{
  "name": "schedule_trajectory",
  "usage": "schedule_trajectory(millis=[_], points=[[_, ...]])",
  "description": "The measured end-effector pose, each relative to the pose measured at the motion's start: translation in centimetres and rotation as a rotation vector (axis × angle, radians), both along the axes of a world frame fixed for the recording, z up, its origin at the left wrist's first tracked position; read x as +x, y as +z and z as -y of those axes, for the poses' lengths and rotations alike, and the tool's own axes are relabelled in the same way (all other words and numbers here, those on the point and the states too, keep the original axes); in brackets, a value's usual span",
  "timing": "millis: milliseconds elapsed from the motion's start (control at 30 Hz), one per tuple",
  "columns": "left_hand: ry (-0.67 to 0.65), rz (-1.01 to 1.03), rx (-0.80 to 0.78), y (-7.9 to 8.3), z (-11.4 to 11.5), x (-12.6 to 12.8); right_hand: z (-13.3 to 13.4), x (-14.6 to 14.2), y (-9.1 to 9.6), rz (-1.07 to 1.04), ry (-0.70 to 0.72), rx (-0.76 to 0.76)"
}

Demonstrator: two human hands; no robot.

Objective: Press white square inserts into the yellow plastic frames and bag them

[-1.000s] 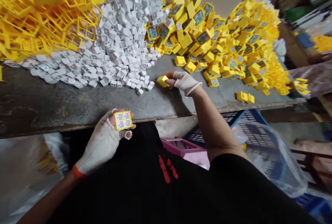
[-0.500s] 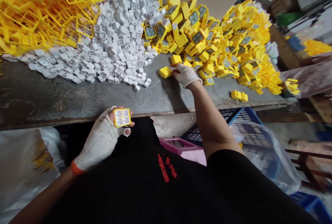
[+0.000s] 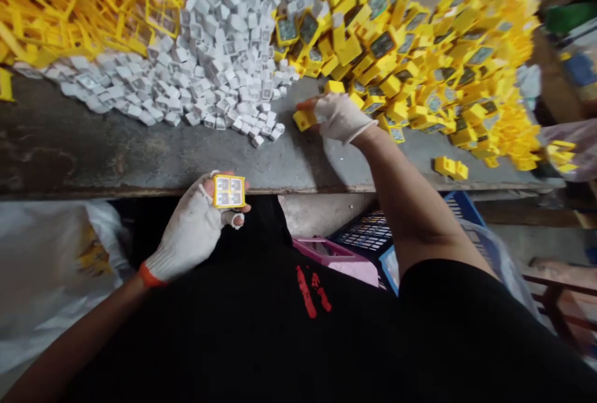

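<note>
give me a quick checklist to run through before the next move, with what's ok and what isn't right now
1. Small rectangular yellow plastic frame supported by the white-gloved left hand: ok.
2. Four pale square inserts showing in the frame: ok, two rows of two.
3. White-gloved right hand at the small yellow plastic block: ok, fingers are at it.
4. Firm grip on that block: cannot tell, the fingers partly hide it.
5. Heap of small white plastic cubes kept apart from the heap of yellow plastic blocks: not ok, they meet on the grey worktop.
</note>
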State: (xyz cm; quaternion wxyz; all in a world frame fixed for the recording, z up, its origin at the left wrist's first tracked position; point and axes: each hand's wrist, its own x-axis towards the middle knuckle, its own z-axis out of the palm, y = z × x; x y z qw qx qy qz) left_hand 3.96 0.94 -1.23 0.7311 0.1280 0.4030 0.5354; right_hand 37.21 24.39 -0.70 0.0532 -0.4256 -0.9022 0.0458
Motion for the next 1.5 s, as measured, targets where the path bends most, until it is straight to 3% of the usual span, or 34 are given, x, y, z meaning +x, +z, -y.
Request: schedule_trajectory(millis=[100,233,300,533,733,867,967,1100,1200,1300,1367,1500], points=[[-0.016,0.038,0.033,0.0,0.3,0.1,3.8,-2.8,1.0,-0.268,0.069,0.047],[-0.016,0.032,0.062,0.2,0.3,0.1,10.4,-7.6,2.7,-0.508,0.449,0.088],[-0.002,0.011,0.046,0.2,0.4,0.1,12.4,-9.4,2.9,-0.538,0.513,0.087],[-0.004,-0.03,0.13,-0.4,0.7,0.1,12.9,-10.6,2.7,-0.525,0.558,0.047],[0.018,-0.056,0.151,-0.9,0.9,0.0,14.1,-10.8,3.7,-0.383,0.435,-0.017],[-0.006,-0.102,0.191,-1.0,1.5,0.0,14.6,-10.9,3.6,-0.366,0.537,0.152],[-0.036,-0.241,0.247,-0.8,2.1,-0.4,16.0,-11.4,2.9,-0.36,0.524,0.314],[-0.069,-0.613,0.377,0.0,2.6,-1.5,18.2,-12.4,0.9,-0.367,0.362,0.339],[-0.048,-0.788,0.457,0.9,3.0,-2.0,18.3,-12.9,-0.2,-0.609,0.325,0.165],[-0.002,-0.827,0.499,2.2,3.9,-2.0,17.5,-13.3,-0.1,-0.901,0.239,-0.292],[0.025,-0.875,0.527,3.1,4.6,-1.8,17.6,-13.7,0.7,-0.985,0.204,-0.514],[0.073,-0.995,0.623,4.2,5.8,-1.4,19.3,-14.9,1.5,-1.085,0.181,-0.523]])
